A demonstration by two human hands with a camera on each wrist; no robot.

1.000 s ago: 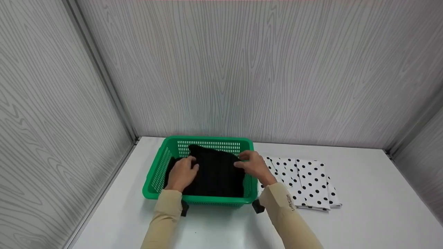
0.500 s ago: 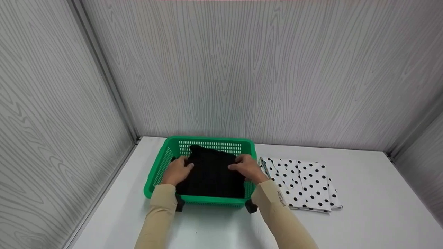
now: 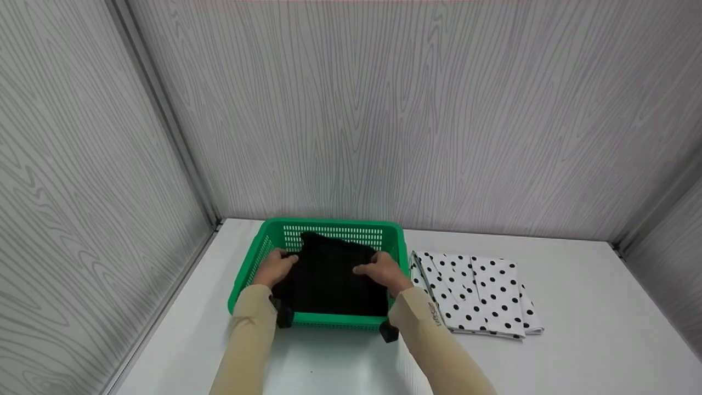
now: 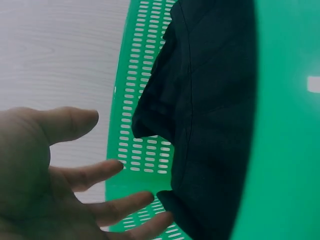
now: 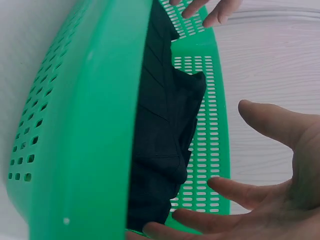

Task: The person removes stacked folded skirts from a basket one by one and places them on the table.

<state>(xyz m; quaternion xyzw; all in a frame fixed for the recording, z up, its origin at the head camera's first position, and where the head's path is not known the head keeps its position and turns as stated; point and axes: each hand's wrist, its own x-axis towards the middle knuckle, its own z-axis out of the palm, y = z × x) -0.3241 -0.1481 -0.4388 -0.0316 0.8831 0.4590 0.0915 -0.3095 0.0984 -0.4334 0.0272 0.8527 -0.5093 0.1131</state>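
Observation:
A green plastic basket (image 3: 340, 319) with slotted walls stands on the white table. Folded black cloth (image 3: 334, 282) fills much of it, one corner rising toward the back wall. My left hand (image 3: 272, 269) is over the basket's left side, beside the cloth; the left wrist view shows its thumb and fingers (image 4: 127, 207) spread, nothing between them. Over the right side is my right hand (image 3: 384, 271), thumb toward the cloth. In the right wrist view its fingers (image 5: 240, 192) are parted and hold nothing, with some fingertips low near the cloth's edge.
Right of the basket lies a folded white cloth with black dots (image 3: 488, 296), close to the right forearm. Grey wood-grain panels (image 3: 351, 120) rise behind the table and along both sides. A dark box-shaped device (image 3: 389, 331) sits under the right wrist.
My right hand has moved left, further over the basket and the black cloth. The left hand has shifted left toward the basket's left wall. The dotted cloth stays put.

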